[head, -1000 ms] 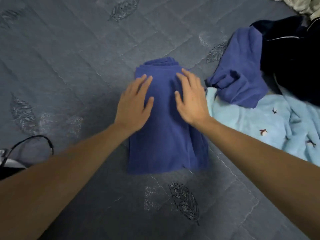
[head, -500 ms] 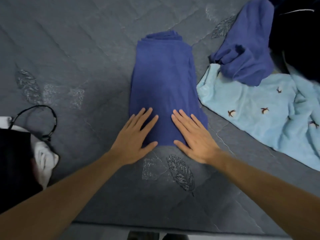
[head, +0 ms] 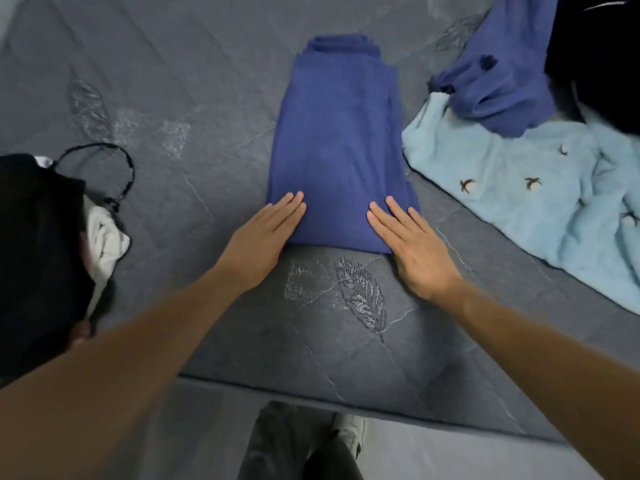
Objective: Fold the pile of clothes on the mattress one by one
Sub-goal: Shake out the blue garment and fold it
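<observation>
A dark blue garment [head: 339,143], folded into a long narrow strip, lies flat on the grey quilted mattress [head: 180,81]. My left hand [head: 263,237] rests flat with straight fingers on the strip's near left corner. On the near right corner my right hand [head: 405,240] lies the same way, fingers straight. To the right is the unfolded pile: a light blue garment with small bird prints [head: 519,195], a second blue garment [head: 498,77] on top of it, and a dark navy or black one [head: 602,64] at the far right edge.
At the left edge sits a black item [head: 38,254] with white cloth [head: 107,240] and a thin black loop [head: 128,168] beside it. The mattress's near edge [head: 346,400] runs below my arms. Past it the floor and a foot in dark trousers [head: 294,445] show.
Both hands slid down the blue strip from its far half to its near end, then spread apart to the two near corners. The view tilted down, revealing the mattress edge.
</observation>
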Demonstrator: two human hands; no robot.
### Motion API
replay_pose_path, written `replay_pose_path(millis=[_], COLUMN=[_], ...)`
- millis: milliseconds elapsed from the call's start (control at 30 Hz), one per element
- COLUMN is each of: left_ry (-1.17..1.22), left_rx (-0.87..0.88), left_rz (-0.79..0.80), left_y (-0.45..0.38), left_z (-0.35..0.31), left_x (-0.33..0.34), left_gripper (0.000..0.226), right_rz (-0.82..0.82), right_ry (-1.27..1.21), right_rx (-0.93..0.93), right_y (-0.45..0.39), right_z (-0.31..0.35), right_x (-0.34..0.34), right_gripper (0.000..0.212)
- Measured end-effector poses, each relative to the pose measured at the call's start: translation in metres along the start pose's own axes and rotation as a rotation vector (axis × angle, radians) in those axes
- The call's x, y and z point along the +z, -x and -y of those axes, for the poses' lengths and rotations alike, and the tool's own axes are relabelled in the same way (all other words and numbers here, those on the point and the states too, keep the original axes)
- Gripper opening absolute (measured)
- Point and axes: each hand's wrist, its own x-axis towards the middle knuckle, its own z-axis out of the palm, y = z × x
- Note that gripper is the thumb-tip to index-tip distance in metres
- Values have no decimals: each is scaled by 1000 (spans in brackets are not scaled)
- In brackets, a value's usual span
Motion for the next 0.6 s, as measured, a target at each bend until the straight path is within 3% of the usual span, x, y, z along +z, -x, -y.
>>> replay_pose_path(millis=[167,333,467,567,600], left_ry=[18,91,363,330,326], left_rx=[-8,-64,-388,-485,-511], left_rz=[23,59,33,-34,-50], left_y=[83,144,138,106,93], left_z=[-61,-117,-128,-111,-102], left_x=[-2,-6,-18,-32,-36], left_gripper=[80,79,42,20,19], right_rz=[121,171,47,-20,-12], right_ry=[0,-77,-303,-385,-425], right_rx=[-107,-130,38,153,210], right_y=[77,147,143,108,93], right_z=[32,63,63,51,45], right_x=[2,0,-17,-36,-43], right_gripper=[89,77,49,9,7])
